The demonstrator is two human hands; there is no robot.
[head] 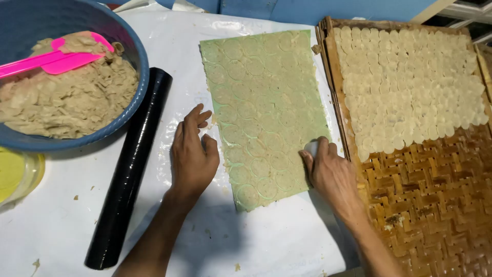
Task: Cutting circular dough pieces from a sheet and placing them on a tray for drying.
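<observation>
A thin greenish dough sheet (266,118), pressed all over with round outlines, lies on the white-covered counter (266,241). The right hand (330,172) is closed around a small pale cutter (311,148), pressing it at the sheet's right edge; what kind of cutter it is I can't quite tell. The left hand (192,156) rests flat, fingers loosely spread, holding nothing, just beside the sheet's left edge. A black rolling pin (130,169) lies left of it. Beyond sit a blue bowl (136,51) of dough with a pink spatula (51,60), and, to the right, a woven bamboo tray (430,200) of cut rounds (410,82).
</observation>
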